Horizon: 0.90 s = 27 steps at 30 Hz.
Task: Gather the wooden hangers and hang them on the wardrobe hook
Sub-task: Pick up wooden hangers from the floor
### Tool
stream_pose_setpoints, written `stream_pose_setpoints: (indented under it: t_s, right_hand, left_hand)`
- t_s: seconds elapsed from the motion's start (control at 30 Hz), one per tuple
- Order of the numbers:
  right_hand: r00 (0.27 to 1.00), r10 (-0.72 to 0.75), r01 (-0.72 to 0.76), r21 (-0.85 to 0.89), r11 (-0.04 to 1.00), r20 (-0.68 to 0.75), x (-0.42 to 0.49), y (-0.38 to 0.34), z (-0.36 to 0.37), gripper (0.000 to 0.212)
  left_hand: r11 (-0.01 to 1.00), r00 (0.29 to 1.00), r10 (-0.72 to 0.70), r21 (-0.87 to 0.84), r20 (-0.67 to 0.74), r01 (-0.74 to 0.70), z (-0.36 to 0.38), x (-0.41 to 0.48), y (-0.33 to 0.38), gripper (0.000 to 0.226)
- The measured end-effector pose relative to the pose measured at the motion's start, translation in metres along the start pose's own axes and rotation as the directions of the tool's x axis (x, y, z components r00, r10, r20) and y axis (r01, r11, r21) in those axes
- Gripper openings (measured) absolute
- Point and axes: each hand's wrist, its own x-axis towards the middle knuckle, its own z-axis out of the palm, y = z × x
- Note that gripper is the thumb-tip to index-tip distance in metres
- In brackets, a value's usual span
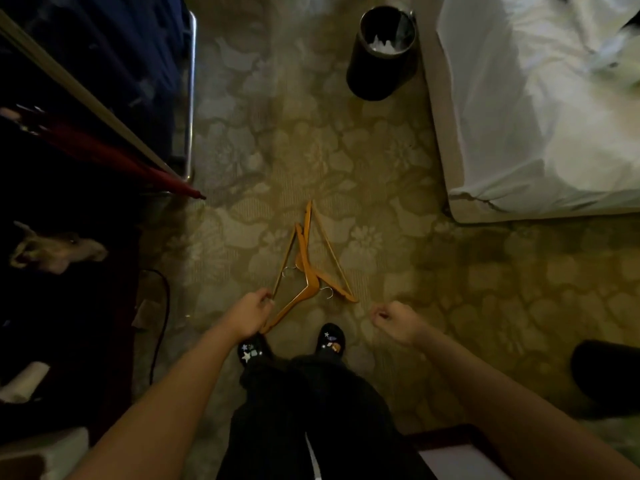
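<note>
The wooden hangers (309, 268) lie in a loose overlapping pile on the carpet (433, 299) in the lower middle of the frame, just ahead of the person's feet. Their orange-brown arms cross one another, one long arm pointing toward the top of the frame, and two small metal hooks show among them. The left hand (251, 313) is curled around the near end of one hanger at the left edge of the pile, fingers closed on the wood. The right hand (393, 320) hovers to the right of the pile, loosely fisted and holding nothing, apart from the hangers.

Below the hands, two dark slippers (332, 339) with small star-shaped charms stand on the carpet, under black trousers (311, 410). The carpet is olive and beige with a large floral pattern and fills the centre of the frame.

At the upper centre a dark round waste bin (381, 64) stands upright, with white crumpled material inside. To its right, the upper right corner holds a bed (536, 116) covered in white sheets, its corner reaching down toward the middle right. Along the left edge is a dark, dim area with a blue fabric mass (121, 46) beside a metal rail, and a red folded umbrella (138, 164) slanting down toward the carpet
</note>
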Motion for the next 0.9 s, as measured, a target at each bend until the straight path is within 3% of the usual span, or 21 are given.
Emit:
stream_pose_setpoints:
  t_s: [0.43, 0.57, 0.73, 0.83, 0.9]
  right_hand:
    - [1.000, 0.005, -0.005, 0.003, 1.000, -0.025, 0.247, 0.034, 0.107, 0.010]
    - [0.994, 0.102, -0.103, -0.025, 0.994, -0.038, 0.323, 0.063, 0.147, 0.031]
    - [0.990, 0.120, -0.125, -0.066, 0.990, -0.074, 0.405, 0.083, 0.182, 0.037]
    - [0.985, 0.110, -0.124, -0.105, 0.987, -0.133, 0.446, 0.088, 0.192, 0.044]
    - [0.976, 0.167, -0.172, -0.024, 0.985, -0.141, 0.465, 0.090, 0.193, 0.047]
  left_hand:
    - [0.999, 0.998, -0.040, 0.003, 0.043, 0.040, 0.095, 0.197, -0.107, 0.051]
    - [0.998, 0.997, -0.069, 0.000, 0.041, 0.069, 0.133, 0.259, -0.144, 0.053]
    - [0.996, 0.997, -0.075, -0.053, 0.019, 0.076, 0.173, 0.323, -0.181, 0.054]
    - [0.997, 0.996, -0.080, 0.007, 0.024, 0.080, 0.187, 0.353, -0.198, 0.057]
    - [0.995, 0.996, -0.082, 0.051, 0.028, 0.080, 0.192, 0.367, -0.205, 0.058]
